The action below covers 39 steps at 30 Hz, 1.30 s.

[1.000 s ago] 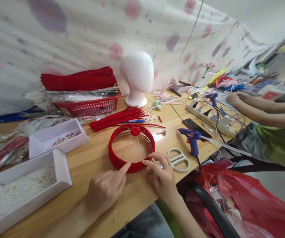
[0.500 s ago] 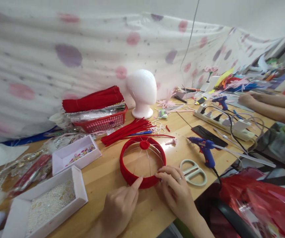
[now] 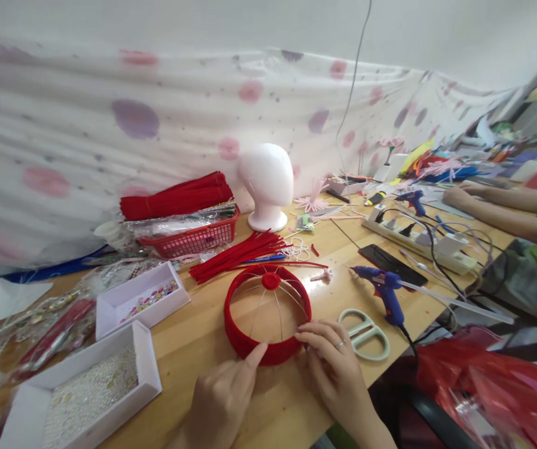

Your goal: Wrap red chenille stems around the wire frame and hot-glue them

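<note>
A red, cloth-covered hat frame (image 3: 268,357) rests on the table in front of me. Thin wires run from its band to a small red disc on the far side. My left hand (image 3: 226,390) is at its near edge, the index finger laid over the top of the band and the other fingers curled; its thumb is hidden. At the right of the band, my right hand (image 3: 331,355) grips the edge with bent fingertips, a ring on one finger. Green-handled scissors (image 3: 366,333) lie beside that hand. A bundle of red fuzzy stems (image 3: 240,254) lies just behind the frame.
A blue glue gun (image 3: 385,290) lies at right, near a phone (image 3: 390,265) and a power strip (image 3: 418,240). Behind stand a white foam head (image 3: 268,184) and a red basket (image 3: 188,243). White boxes (image 3: 151,368) of beads sit left. Another person's arms (image 3: 506,209) rest far right.
The whole view has tilted up slightly, so things sit lower in the picture. Both hands keep nearly the same places on the hat frame.
</note>
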Each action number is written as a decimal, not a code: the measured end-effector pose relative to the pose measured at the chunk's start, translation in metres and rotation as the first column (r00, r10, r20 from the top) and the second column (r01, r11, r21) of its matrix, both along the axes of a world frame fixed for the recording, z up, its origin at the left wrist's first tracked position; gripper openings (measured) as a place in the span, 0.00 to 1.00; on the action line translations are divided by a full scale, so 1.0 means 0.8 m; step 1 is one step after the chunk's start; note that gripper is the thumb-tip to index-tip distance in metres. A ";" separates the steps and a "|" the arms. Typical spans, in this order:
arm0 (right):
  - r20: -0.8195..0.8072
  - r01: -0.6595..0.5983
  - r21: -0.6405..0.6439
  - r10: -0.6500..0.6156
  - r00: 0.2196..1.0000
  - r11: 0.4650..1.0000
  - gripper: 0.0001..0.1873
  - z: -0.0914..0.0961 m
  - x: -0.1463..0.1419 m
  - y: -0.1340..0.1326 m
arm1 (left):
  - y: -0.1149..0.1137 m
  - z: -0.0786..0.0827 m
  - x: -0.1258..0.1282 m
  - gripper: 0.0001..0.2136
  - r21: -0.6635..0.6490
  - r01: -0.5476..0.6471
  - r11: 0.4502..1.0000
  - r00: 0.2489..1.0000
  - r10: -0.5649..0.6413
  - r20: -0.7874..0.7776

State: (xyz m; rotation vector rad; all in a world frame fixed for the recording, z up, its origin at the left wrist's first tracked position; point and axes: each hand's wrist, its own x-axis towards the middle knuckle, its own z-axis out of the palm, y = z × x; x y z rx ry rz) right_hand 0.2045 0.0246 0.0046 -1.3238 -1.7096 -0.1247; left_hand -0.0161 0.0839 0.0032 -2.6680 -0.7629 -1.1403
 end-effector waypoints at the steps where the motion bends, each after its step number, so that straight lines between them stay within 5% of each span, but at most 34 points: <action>1: -0.008 0.001 -0.003 -0.001 1.000 1.000 0.17 -0.001 0.001 0.000 | 0.000 0.000 0.000 0.14 -0.006 -0.004 1.000 1.000 0.004 0.001; 27: -0.157 -0.030 -0.069 0.018 0.987 0.997 0.21 -0.001 0.000 -0.003 | -0.002 0.016 0.001 0.12 0.038 -0.009 0.999 1.000 0.010 -0.029; 39: -0.060 0.013 -0.072 -0.018 0.998 0.997 0.08 0.010 -0.006 0.006 | -0.002 0.017 0.003 0.11 0.021 -0.041 0.999 0.999 0.042 -0.031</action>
